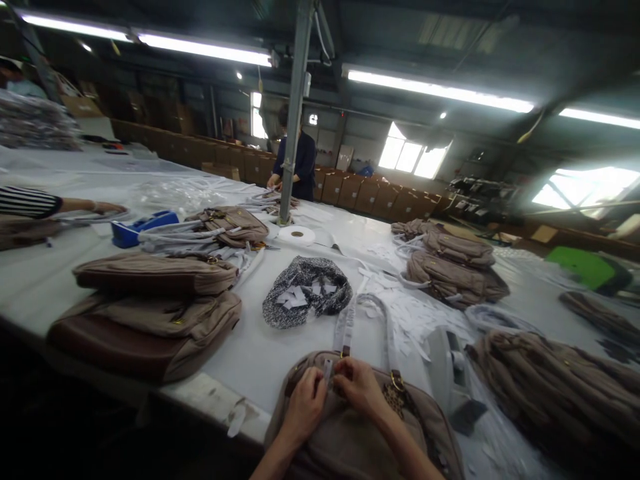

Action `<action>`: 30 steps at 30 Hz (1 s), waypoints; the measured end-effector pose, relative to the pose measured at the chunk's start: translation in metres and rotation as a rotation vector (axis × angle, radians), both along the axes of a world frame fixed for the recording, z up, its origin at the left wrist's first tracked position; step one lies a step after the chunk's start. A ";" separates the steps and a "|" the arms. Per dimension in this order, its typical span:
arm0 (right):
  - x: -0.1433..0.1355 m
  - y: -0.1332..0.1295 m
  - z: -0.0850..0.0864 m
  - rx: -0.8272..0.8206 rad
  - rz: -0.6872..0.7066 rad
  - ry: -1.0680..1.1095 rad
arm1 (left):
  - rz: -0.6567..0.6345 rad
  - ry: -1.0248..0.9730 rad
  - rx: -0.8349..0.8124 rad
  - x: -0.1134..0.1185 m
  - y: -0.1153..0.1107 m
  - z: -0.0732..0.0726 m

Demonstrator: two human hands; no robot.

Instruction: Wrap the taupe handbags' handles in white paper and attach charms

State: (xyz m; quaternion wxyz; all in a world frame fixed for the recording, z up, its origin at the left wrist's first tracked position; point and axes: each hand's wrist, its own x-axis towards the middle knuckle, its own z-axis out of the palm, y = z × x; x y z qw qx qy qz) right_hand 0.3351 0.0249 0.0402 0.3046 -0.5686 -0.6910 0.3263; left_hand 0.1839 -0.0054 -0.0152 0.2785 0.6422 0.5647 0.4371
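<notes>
A taupe handbag (350,437) lies in front of me at the table edge, its wrapped white handles (345,327) standing up toward the far side. Over its top part, my left hand (307,397) is closed in a pinch beside a small pale strip (328,369) that sticks up between my hands. Close on the other side of the strip, my right hand (361,387) is also pinched, its fingertips curled down onto the bag. What the right fingertips hold is hidden. A leopard-patterned tag (393,400) hangs by the handle ring, right of my right hand.
Stacked taupe bags (150,327) stand left, more bags (555,393) right. A grey tape dispenser (449,373), scattered white paper slips (410,313), a speckled cloth pouch (307,293), a white roll (297,235) and a blue dispenser (143,229) surround me. A co-worker (303,160) stands behind the metal post (294,113); a striped sleeve (30,202) reaches in left.
</notes>
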 end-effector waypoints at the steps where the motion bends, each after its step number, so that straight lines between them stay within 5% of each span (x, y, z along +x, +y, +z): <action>1: 0.001 -0.003 0.002 0.030 -0.047 -0.005 | 0.018 0.003 0.008 0.000 0.000 -0.001; 5: 0.001 -0.024 0.009 0.099 -0.224 0.005 | 0.071 0.012 0.029 0.002 -0.001 -0.003; 10: -0.021 -0.046 -0.001 0.052 -0.205 0.107 | 0.101 0.033 0.039 0.004 -0.003 -0.007; 21: -0.034 -0.014 -0.018 -0.085 -0.123 0.383 | 0.095 0.055 0.068 0.005 -0.010 0.002; 30: -0.028 -0.025 -0.037 -0.009 -0.154 0.507 | 0.108 0.004 -0.005 0.007 -0.012 0.004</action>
